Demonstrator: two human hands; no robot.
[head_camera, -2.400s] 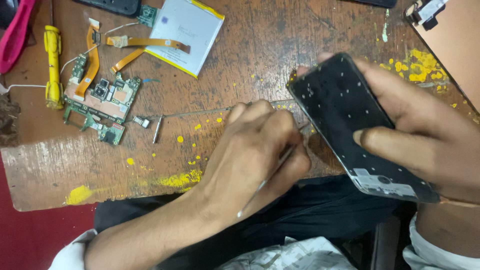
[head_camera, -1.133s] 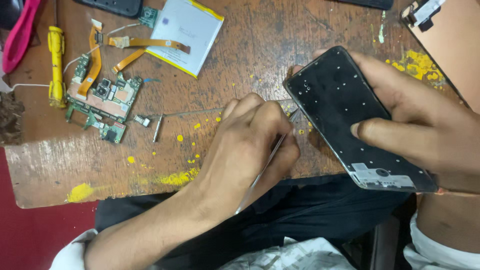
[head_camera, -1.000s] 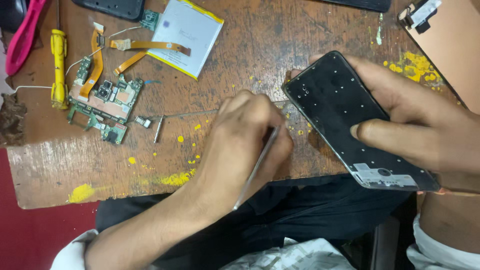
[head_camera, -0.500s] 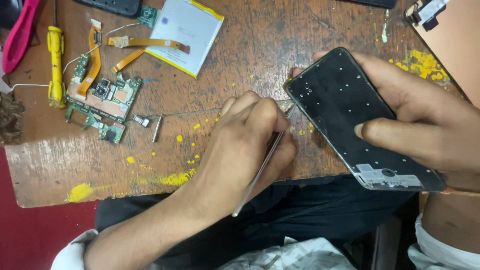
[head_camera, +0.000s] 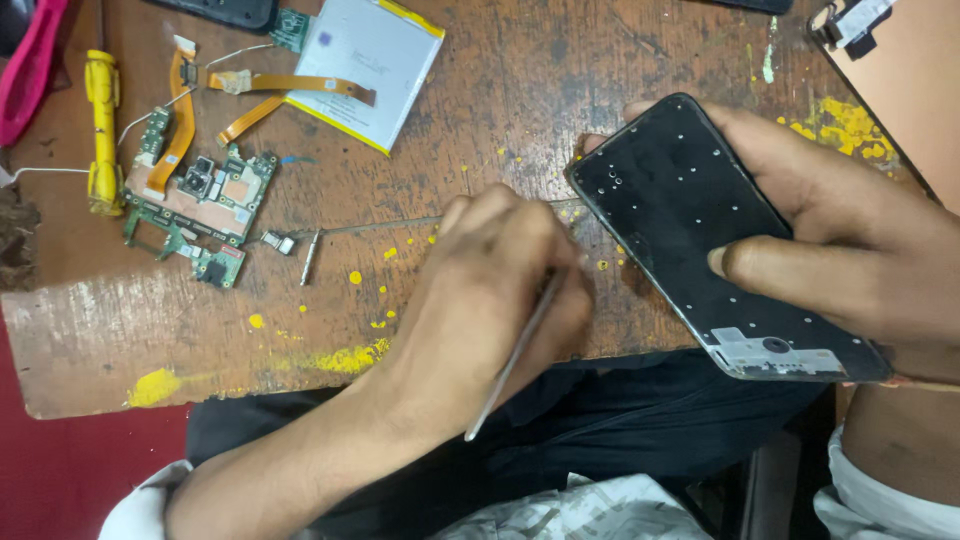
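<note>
At the near right edge of the worn wooden table (head_camera: 500, 90), I see my right hand (head_camera: 850, 250) clamping the black phone frame (head_camera: 700, 230) across its long sides, tilted, thumb on its face. I judge it light, stiff, thin and scratch-prone; its side rails are the safest hold. My left hand (head_camera: 500, 290) pinches slim metal tweezers (head_camera: 510, 360) just beside its far corner. Circuit boards (head_camera: 200, 205) and a white battery (head_camera: 370, 65) lie well apart at far left; the table's near edge is close.
</note>
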